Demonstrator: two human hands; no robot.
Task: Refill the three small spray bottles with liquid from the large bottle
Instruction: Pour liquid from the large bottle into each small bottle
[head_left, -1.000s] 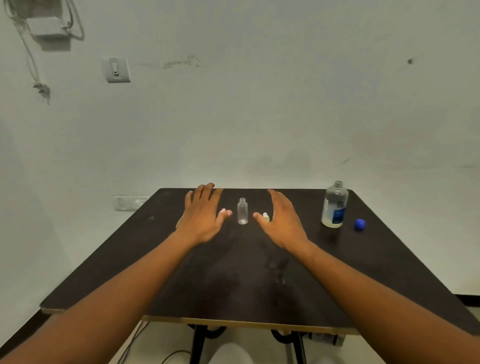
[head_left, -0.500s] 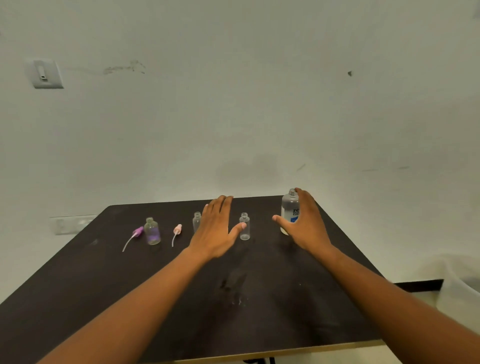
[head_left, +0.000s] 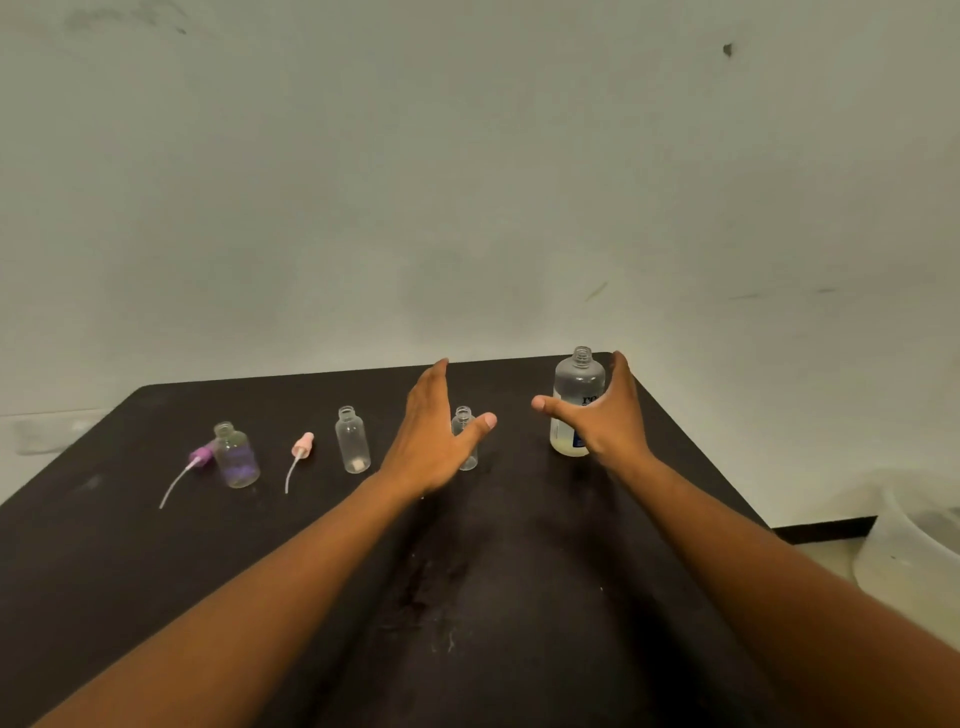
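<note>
- Step in hand: reach phase — right hand (head_left: 602, 421) was spread around the large bottle (head_left: 577, 400), thumb out front, fingers (head_left: 621, 374) behind its shoulder; fingers not yet clenched on it, contact cannot be told.
- Large bottle stood upright at the far right of the table (head_left: 519, 597), cap off, a low band of liquid at the bottom.
- Left hand (head_left: 434, 436) was released, fingers straight, thumb across the front of the nearest small bottle (head_left: 464, 434); grasping nothing that I could see.
- Three small bottles uncapped in a row along the far side: nearest small bottle between the two hands, middle bottle (head_left: 352, 439) just left of the left hand, purple-tinted bottle (head_left: 236, 457) further left. All looked empty or nearly so.
- Pink sprayer head (head_left: 301, 447) lay between the middle and purple-tinted bottles; purple sprayer head (head_left: 200, 456) lay touching or just beside the purple-tinted one.
- Judgement: no pour done yet. Next move calls for closing the right fingers on the large bottle, lifting, and the left hand steadying the nearest small bottle — narrow necks, so spill risk.
</note>
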